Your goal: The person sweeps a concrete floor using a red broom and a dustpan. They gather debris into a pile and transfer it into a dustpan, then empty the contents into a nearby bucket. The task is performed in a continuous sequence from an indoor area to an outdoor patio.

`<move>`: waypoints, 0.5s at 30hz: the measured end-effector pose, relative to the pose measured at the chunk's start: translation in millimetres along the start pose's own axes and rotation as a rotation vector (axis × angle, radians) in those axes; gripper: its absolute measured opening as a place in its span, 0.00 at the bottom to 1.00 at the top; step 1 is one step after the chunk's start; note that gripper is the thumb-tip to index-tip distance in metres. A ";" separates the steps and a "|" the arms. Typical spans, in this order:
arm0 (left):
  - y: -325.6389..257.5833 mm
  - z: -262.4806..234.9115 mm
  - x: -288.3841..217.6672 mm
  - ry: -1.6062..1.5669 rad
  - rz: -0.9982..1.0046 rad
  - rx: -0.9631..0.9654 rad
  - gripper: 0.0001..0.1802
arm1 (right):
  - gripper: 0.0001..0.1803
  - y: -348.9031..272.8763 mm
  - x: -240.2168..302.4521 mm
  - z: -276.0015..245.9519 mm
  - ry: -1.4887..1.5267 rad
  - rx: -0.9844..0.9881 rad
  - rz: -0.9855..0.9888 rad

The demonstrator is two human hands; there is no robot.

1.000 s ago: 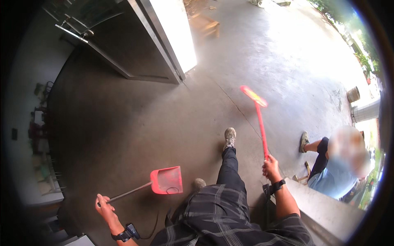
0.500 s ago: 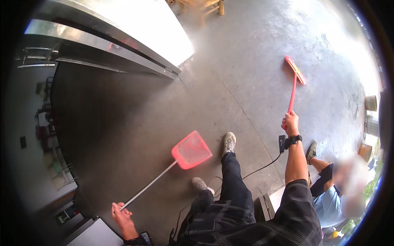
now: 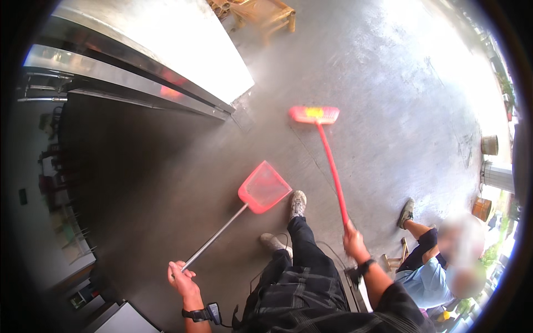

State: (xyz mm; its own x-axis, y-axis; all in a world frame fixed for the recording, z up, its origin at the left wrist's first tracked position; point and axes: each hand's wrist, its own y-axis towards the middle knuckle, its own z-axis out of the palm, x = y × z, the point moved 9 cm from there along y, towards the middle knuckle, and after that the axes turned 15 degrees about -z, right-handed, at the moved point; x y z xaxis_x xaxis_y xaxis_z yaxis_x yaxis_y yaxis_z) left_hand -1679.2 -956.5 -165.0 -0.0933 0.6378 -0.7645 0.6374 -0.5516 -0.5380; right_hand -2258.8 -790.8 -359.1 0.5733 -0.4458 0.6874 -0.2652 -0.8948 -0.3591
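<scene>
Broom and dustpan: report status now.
Left hand grips dustpan handle. Right hand grips broom, head on floor ahead. Seated person close at right.

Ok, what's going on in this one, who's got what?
A person stands on a concrete floor with a cleaning tool in each hand. The left hand grips the metal handle of a red long-handled dustpan, whose pan is near the forward shoe. The right hand grips a red broom, its head out ahead on the floor. Another person sits low at the right.
</scene>
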 end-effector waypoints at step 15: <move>-1.6 30.7 38.8 0.203 -0.024 0.044 0.14 | 0.13 208.5 39.8 -67.4 0.333 -0.065 0.159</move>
State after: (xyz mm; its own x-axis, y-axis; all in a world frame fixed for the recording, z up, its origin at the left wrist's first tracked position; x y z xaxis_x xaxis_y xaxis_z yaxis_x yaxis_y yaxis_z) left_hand -1707.3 -947.4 -204.7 0.0505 0.7439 -0.6664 0.6023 -0.5549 -0.5738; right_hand -2343.6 -996.7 -364.1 0.2404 -0.5528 0.7979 -0.3856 -0.8087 -0.4441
